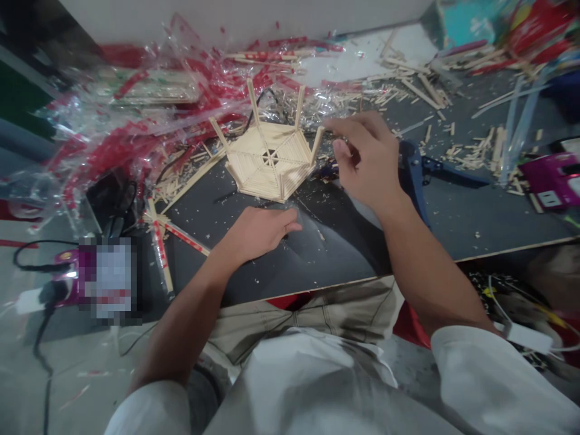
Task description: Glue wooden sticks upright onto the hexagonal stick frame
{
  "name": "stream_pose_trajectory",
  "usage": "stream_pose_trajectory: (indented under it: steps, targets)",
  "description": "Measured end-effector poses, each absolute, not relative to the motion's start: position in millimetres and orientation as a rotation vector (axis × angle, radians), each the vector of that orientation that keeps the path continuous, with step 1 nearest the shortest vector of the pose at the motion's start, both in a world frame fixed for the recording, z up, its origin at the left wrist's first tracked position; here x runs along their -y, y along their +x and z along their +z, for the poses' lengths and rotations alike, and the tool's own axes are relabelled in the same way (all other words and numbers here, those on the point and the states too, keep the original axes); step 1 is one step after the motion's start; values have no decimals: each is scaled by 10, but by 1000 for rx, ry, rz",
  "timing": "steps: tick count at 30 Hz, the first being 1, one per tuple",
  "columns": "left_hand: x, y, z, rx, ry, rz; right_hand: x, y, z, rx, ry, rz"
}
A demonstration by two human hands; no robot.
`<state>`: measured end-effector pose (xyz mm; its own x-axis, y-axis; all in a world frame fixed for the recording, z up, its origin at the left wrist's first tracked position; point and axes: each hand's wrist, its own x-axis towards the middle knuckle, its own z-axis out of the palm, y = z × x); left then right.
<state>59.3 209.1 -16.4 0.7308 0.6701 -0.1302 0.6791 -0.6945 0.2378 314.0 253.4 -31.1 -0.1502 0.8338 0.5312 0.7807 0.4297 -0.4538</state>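
A hexagonal frame of pale wooden sticks [260,172] sits on the dark tabletop, with several short stick posts rising from its corners and a small spoked opening at its centre. My right hand [369,160] is at its right side, fingers bent, thumb and forefinger apart. The forefinger's tip is close to the top of the right corner post [317,145]; I cannot tell whether they touch. In front of the frame my left hand [265,232] rests low on the table, palm down and fingers extended, with nothing visible in it.
Clear and red plastic wrappers [149,145] heap at the left and back. Blue-handled cutters [414,175] lie beside my right hand. Loose stick offcuts [475,148] scatter rightward. Sticks with red marks [161,254] lie at left, near a purple power strip [75,275]; another purple device [550,178] is at right.
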Motion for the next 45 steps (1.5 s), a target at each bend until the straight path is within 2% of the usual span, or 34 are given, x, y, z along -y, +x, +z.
stream_pose_trajectory:
  steps: [10, 15, 31, 41, 45]
  targets:
    - [-2108, 466, -266, -923, 2607, 190, -2590, 3161, -370, 2007, -1201, -27]
    - [-2079, 450, -267, -894, 2671, 208, -2556, 3168, -376, 1976, -1325, -3]
    - [-2079, 449, -219, -721, 2522, 282, -2554, 3116, -384, 1945, -1247, 23]
    - [-2202, 192, -55, -949, 2392, 301, -2573, 3143, -395, 1809, -1322, 146]
    - [-2185, 185, 19, -976, 2427, 193, -2575, 3143, -355, 1778, -1317, 110]
